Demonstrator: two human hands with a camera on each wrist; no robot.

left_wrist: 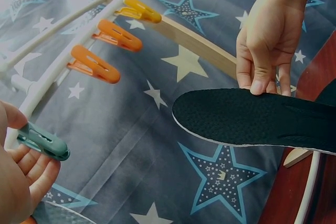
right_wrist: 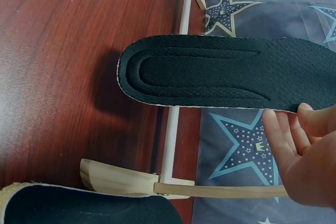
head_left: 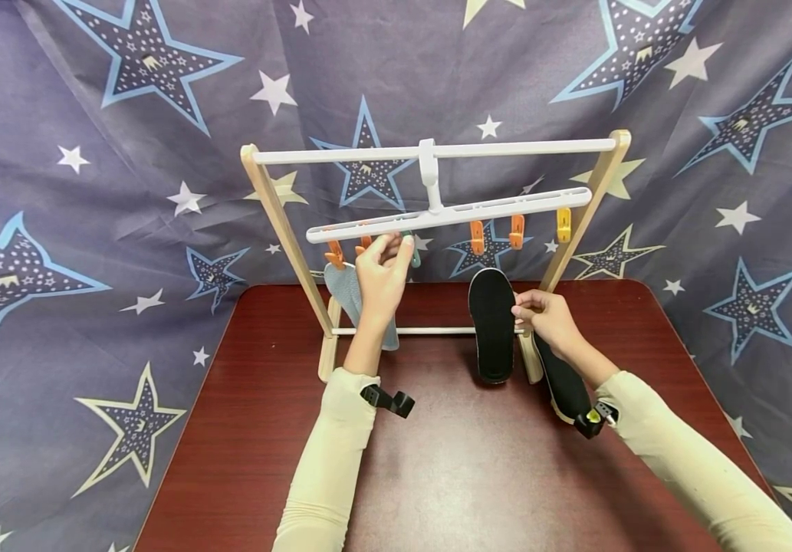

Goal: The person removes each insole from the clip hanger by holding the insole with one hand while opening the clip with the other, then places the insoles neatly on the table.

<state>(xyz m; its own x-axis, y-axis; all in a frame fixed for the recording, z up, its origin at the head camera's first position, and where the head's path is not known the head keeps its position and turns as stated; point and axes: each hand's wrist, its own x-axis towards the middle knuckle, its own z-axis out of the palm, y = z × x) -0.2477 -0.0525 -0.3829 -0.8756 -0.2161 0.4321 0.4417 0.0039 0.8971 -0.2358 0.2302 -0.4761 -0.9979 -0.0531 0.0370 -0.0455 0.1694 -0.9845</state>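
The wooden rack [head_left: 284, 230] stands by the worktop's [head_left: 437, 460] far edge. The left hand [head_left: 383, 276] pinches a green clip [left_wrist: 44, 141] under the white hanger [head_left: 506, 207]; past a roomy gap, the right hand [head_left: 549, 320] holds one textured black insole [head_left: 492, 326] by its edge. A second black insole [head_left: 564, 379] lies nearer the right edge. Four orange clips [head_left: 477, 238], one yellow clip [head_left: 563, 226] and a grey insole [head_left: 346, 290] hang too.

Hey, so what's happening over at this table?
A person's left hand pinches a green clip on a white hanger, while their right hand holds a black insole by its edge, not clipped on. A grey insole hangs from an orange clip, and another black insole lies on the table.
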